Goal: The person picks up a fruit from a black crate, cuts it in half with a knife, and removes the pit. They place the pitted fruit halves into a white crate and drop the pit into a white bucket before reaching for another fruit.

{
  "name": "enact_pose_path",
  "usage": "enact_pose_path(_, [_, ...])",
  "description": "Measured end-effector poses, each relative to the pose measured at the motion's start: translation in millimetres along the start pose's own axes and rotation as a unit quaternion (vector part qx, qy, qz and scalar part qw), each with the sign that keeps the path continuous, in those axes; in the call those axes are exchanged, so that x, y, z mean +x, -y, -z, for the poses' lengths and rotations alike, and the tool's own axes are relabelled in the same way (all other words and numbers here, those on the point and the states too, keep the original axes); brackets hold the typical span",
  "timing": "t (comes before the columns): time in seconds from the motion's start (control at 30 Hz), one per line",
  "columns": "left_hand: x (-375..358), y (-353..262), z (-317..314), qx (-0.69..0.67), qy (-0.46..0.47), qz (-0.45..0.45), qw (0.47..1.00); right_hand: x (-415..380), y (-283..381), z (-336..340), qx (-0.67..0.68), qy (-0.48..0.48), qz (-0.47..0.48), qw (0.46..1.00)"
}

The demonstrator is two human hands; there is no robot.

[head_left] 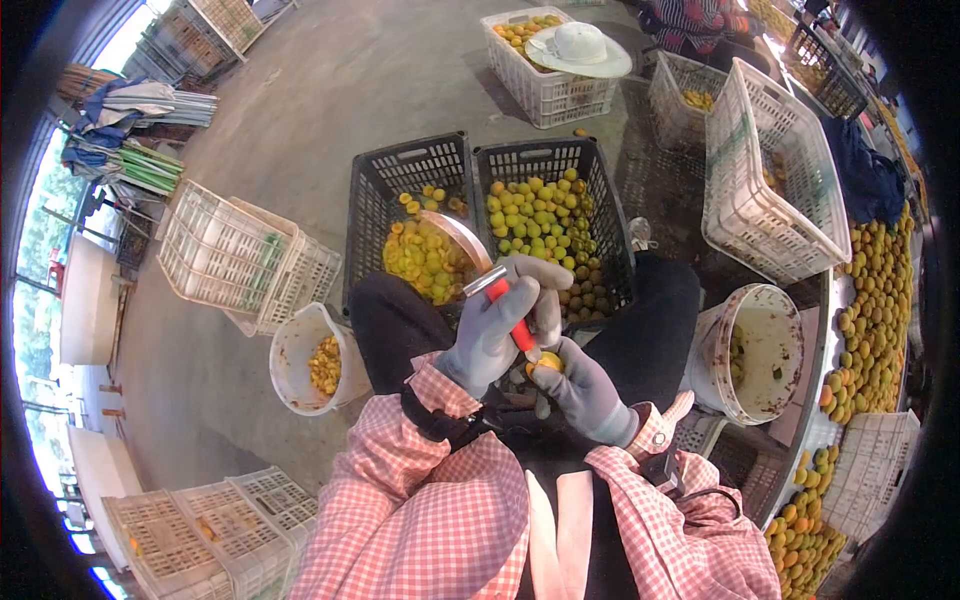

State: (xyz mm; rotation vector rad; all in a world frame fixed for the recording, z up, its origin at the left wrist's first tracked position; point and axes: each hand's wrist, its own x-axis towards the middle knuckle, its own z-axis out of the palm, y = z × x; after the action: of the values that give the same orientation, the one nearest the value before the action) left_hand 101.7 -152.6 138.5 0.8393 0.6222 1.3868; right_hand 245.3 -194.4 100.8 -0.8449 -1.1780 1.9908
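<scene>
My left hand [490, 325], in a grey glove, is closed round the red handle [521, 334] of a curved knife. Its blade [455, 232] points up and away over the crates. Just to the right, my gloved right hand [590, 390] pinches a small yellow fruit [547, 364] against the lower end of the handle. Beyond my hands, the left black crate [408, 158] holds yellow cut fruit [425, 255]. In the right black crate [535, 155] are whole green-yellow fruits [535, 215] and browner ones.
A white bucket [290, 375] with yellow pieces stands left of my legs, a stained bucket [765, 350] right. White crates [225, 250] [775, 190] flank both sides. A white hat [580, 50] lies on a fruit crate. Another person [695, 22] sits at the top right.
</scene>
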Motion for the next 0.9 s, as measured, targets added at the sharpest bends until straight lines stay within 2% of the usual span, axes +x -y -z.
enact_pose_path(0.13, [-1,-2,9,0.004,0.026,0.009,1.0,0,-4,-2,0.035,0.011,0.01,0.999])
enact_pose_path(0.33, [-11,3,5,-0.063,-0.027,0.003,0.998,-1,-8,-1,0.096,0.005,-0.045,0.994])
enact_pose_path(0.4, [-12,6,5,-0.067,-0.031,-0.007,0.997,2,-16,-7,0.002,-0.07,-0.007,0.998])
enact_pose_path(0.43, [-12,7,4,-0.066,-0.031,-0.007,0.997,3,-15,-8,0.003,-0.07,-0.007,0.998])
enact_pose_path(0.47, [-12,8,4,-0.066,-0.024,-0.015,0.997,4,-14,-8,-0.143,-0.087,0.082,0.983])
enact_pose_path(0.5, [-13,9,5,-0.065,-0.019,-0.022,0.997,5,-13,-9,-0.284,-0.101,0.168,0.939])
enact_pose_path(0.63, [-15,11,5,-0.055,-0.042,-0.008,0.998,5,-12,2,-0.321,-0.067,0.148,0.933])
enact_pose_path(0.7, [-17,10,8,-0.067,-0.037,0.035,0.996,10,-20,12,-0.344,-0.006,0.182,0.921])
enact_pose_path(0.73, [-18,10,9,-0.066,-0.038,0.036,0.996,8,-22,14,-0.343,-0.006,0.181,0.922])
enact_pose_path(0.77, [-18,10,10,-0.074,-0.033,0.046,0.996,5,-18,14,-0.124,0.026,0.044,0.991])
enact_pose_path(0.8, [-18,11,11,-0.081,-0.028,0.054,0.995,3,-14,13,0.103,0.057,-0.096,0.988])
enact_pose_path(0.9, [-22,7,9,-0.067,0.014,0.078,0.995,-2,6,4,0.154,0.052,-0.135,0.977])
